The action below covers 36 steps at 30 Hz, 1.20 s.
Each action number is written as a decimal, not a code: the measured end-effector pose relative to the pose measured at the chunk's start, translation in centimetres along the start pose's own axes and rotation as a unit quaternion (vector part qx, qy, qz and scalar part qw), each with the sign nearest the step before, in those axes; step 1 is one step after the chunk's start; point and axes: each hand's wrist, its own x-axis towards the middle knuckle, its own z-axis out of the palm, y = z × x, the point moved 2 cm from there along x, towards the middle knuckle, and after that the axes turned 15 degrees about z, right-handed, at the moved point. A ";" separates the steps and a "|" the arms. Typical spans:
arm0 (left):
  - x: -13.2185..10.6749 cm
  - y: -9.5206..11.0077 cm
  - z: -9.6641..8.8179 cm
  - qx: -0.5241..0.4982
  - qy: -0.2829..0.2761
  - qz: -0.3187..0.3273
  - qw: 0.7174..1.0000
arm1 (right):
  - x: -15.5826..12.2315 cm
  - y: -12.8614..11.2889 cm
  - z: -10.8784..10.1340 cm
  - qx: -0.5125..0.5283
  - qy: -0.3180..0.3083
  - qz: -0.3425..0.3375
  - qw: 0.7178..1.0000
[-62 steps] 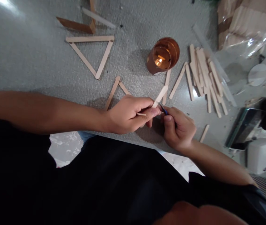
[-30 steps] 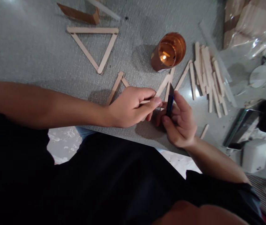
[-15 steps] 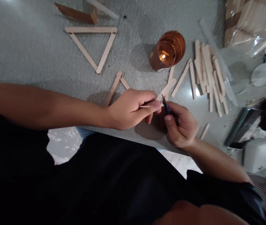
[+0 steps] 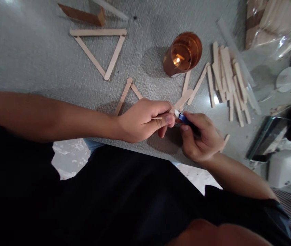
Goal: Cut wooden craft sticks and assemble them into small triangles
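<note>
Pinched in my left hand [image 4: 149, 119] is a wooden craft stick [image 4: 183, 99], its rounded end pointing up and to the right. My right hand [image 4: 202, 136] is closed around a blue utility knife [image 4: 185, 119]. The knife's short bright blade meets the stick just beyond my left fingertips. Behind my left hand lie joined craft sticks [image 4: 123, 95] forming a peak, their lower part hidden by the hand and forearm. Farther up the table is a triangle of craft sticks [image 4: 98, 32].
A lit candle in an amber glass [image 4: 182, 54] stands beyond my hands. To its right lie a pile of craft sticks [image 4: 229, 78] and a clear glue stick [image 4: 237, 51]. A phone [image 4: 264, 138] and a white box [image 4: 283, 169] sit at the right. A brown cardboard piece [image 4: 84, 15] lies far left.
The knife has turned from pointing upward to lying flatter, with its blade now toward my left fingertips. My right hand has shifted slightly right; the left hand stays nearly in place.
</note>
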 end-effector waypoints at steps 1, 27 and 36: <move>0.0 0.0 0.0 0.001 0.001 -0.001 1.000 | 0.0 0.0 0.0 -0.004 0.000 0.000 1.000; 0.2 0.6 0.0 0.073 0.035 0.019 0.997 | 0.4 0.4 0.1 0.024 -0.013 -0.003 1.000; 0.4 0.7 0.0 0.064 0.033 0.006 0.997 | 0.0 0.7 0.0 -0.005 -0.041 0.025 0.999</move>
